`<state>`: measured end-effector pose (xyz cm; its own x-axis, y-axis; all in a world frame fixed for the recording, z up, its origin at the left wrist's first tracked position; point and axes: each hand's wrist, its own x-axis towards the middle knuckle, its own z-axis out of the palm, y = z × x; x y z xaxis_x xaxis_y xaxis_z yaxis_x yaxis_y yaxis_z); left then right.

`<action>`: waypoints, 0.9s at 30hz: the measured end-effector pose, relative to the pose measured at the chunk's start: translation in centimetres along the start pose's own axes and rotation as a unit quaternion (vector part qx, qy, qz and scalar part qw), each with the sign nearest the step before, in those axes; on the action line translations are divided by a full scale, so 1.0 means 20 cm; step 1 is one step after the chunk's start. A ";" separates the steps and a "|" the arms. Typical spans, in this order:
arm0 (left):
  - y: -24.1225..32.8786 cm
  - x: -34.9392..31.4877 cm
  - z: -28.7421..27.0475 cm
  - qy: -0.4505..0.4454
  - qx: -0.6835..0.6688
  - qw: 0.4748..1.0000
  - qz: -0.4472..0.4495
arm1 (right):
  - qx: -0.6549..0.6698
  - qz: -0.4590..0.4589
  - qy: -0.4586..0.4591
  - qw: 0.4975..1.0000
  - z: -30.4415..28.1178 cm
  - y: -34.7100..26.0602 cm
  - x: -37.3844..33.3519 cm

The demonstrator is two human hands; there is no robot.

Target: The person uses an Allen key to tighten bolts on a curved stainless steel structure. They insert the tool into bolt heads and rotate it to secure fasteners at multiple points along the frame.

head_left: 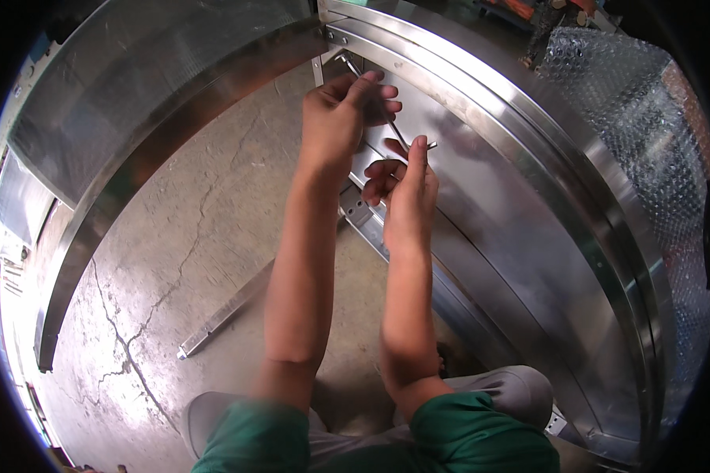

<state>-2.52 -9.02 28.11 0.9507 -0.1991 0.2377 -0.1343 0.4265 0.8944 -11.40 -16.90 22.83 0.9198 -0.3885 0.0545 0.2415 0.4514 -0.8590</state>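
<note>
A slim, shiny metal wrench [395, 126] with a long shaft runs from the corner of a stainless steel frame [450, 83] down toward me. Its far end meets the frame's corner, by the bolt heads and a bracket. My left hand [338, 122] is closed round the upper shaft, thumb on top. Lower down, my right hand [406, 193] holds the near end between thumb and forefinger, its other fingers curled. A short bent tip pokes out past the right thumb. What the far end sits on is too small to make out.
A steel leg [229, 309] lies low across the cracked concrete floor [173, 236]. To the left curves a long steel rail [146, 150] beside a sheet panel [189, 63]. Bubble wrap [623, 102] is at the right. A person's hand [580, 12] shows at the top right.
</note>
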 end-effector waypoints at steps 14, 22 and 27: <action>-0.03 -0.03 0.03 0.062 0.017 0.998 0.018 | -0.089 -0.194 -0.138 0.967 -0.12 0.05 0.00; -0.12 0.01 -0.02 -0.038 -0.152 0.987 0.037 | -0.162 -0.082 -0.083 0.980 -0.10 -0.01 -0.01; -0.09 -0.01 0.00 -0.013 -0.094 0.995 0.024 | -0.357 -0.319 0.030 0.877 -0.04 0.08 0.03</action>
<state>-2.48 -9.69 26.37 0.9367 -0.1955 0.2905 -0.1230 0.5930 0.7957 -10.69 -17.08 21.00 0.6444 -0.4303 0.6321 0.4263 -0.4842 -0.7641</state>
